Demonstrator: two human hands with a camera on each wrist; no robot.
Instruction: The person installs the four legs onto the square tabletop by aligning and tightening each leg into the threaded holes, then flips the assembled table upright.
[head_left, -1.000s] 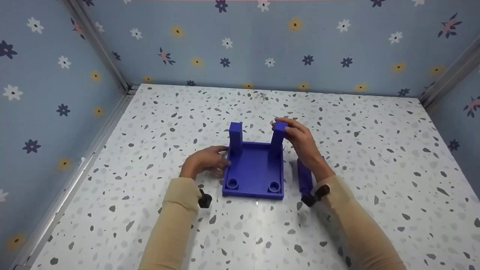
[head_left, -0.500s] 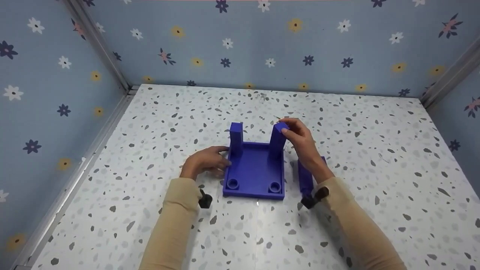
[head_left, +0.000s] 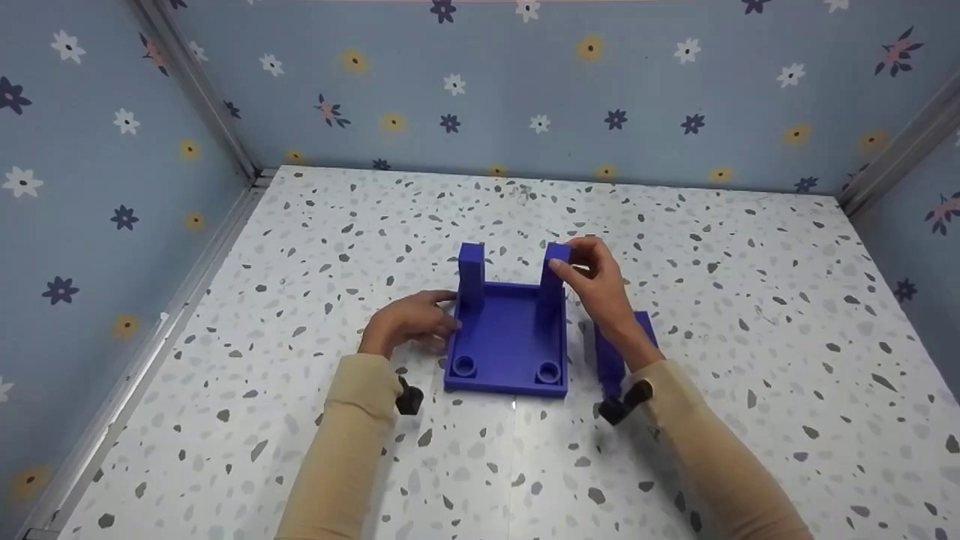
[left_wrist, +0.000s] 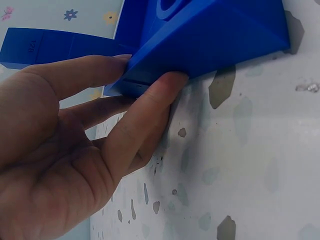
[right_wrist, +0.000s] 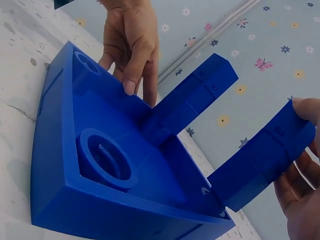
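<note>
A blue-purple shallow square panel [head_left: 510, 334] with raised edges lies on the table, hollow side up. Two round sockets show at its near corners, one of them a ring [right_wrist: 107, 157] in the right wrist view. At the far left corner a square leg [head_left: 472, 274] stands upright. My right hand [head_left: 602, 292] pinches the top of a second square leg [head_left: 553, 285] at the far right corner, thumb on its near face. The left hand [head_left: 412, 319] holds the panel's left edge, thumb at the rim and fingers against the outer side [left_wrist: 160, 92].
Right of the panel, partly under my right wrist, lie more blue-purple pieces, a long post [head_left: 609, 356] and another [head_left: 645, 324]. The speckled table [head_left: 360, 225] meets flowered walls [head_left: 510, 90] at the back and sides.
The right-hand leg has turned about its upright axis, its top passing through a diamond angle to sit squarer now. My right thumb has shifted left onto its near face. The left hand stays put.
</note>
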